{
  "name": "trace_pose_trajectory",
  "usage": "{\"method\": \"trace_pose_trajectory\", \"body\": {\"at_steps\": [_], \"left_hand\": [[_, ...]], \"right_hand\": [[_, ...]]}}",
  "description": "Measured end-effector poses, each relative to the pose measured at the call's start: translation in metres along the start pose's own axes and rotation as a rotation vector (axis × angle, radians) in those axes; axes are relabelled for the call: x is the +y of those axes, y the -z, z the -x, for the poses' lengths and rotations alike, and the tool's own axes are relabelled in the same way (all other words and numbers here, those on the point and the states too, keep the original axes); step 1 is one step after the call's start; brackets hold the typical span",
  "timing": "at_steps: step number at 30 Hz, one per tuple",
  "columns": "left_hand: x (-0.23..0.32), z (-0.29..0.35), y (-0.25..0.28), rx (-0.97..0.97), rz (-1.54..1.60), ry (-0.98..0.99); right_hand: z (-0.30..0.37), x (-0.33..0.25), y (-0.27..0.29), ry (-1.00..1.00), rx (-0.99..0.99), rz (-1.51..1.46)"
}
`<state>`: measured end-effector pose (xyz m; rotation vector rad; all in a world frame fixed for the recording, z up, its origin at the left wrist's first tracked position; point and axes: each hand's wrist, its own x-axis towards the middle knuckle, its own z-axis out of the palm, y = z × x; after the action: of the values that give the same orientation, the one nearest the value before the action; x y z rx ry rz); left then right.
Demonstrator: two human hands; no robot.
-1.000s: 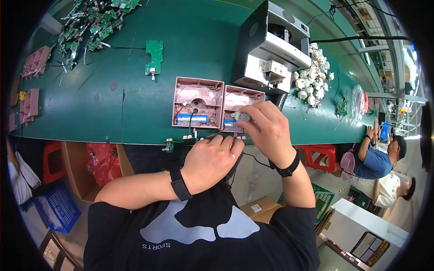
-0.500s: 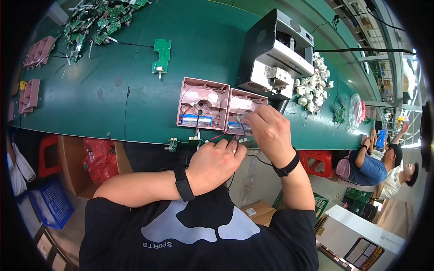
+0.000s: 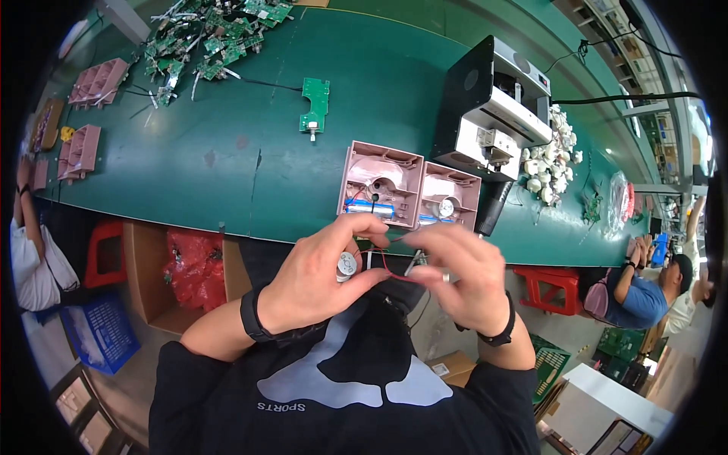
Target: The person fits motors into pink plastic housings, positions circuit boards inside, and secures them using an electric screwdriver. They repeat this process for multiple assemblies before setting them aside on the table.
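Observation:
At the bench's near edge, my left hand [image 3: 315, 269] curls around a small silver cylindrical motor [image 3: 346, 264], its round end facing out. Thin red and dark wires [image 3: 387, 265] run across to my right hand [image 3: 466, 273], whose closed fingers are blurred by motion. A narrow grey metal piece shows beside that thumb. Just beyond stand two pink plastic housings side by side. The left housing [image 3: 418, 178] contains a blue cylindrical battery [image 3: 371, 208] and wires. In the right housing [image 3: 476, 199] sits a round silver part [image 3: 446, 207], with a blue battery partly covered by my fingers.
A black and silver machine [image 3: 485, 106] stands right of the housings, near a black handle-like cylinder [image 3: 495, 206] and a pile of white parts [image 3: 550, 163]. One green circuit board [image 3: 315, 102] lies left, a heap of boards [image 3: 220, 45] far left. Co-workers sit at the right.
My right hand has left the right housing and come near my left hand. The left hand has turned and now shows a motor. The whole view has shifted, with the bench appearing farther right.

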<state>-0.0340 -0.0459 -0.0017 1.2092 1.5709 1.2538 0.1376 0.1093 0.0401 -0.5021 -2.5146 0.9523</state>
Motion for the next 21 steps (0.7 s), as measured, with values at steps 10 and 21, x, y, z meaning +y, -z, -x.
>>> {"method": "trace_pose_trajectory", "body": {"at_steps": [10, 21], "left_hand": [[-0.018, 0.015, 0.004, -0.125, 0.195, -0.153], [-0.008, 0.013, 0.007, -0.160, -0.080, -0.260]], "right_hand": [[-0.011, 0.002, -0.032, 0.183, -0.184, -0.201], [-0.001, -0.019, -0.032, 0.145, -0.280, -0.006]]}}
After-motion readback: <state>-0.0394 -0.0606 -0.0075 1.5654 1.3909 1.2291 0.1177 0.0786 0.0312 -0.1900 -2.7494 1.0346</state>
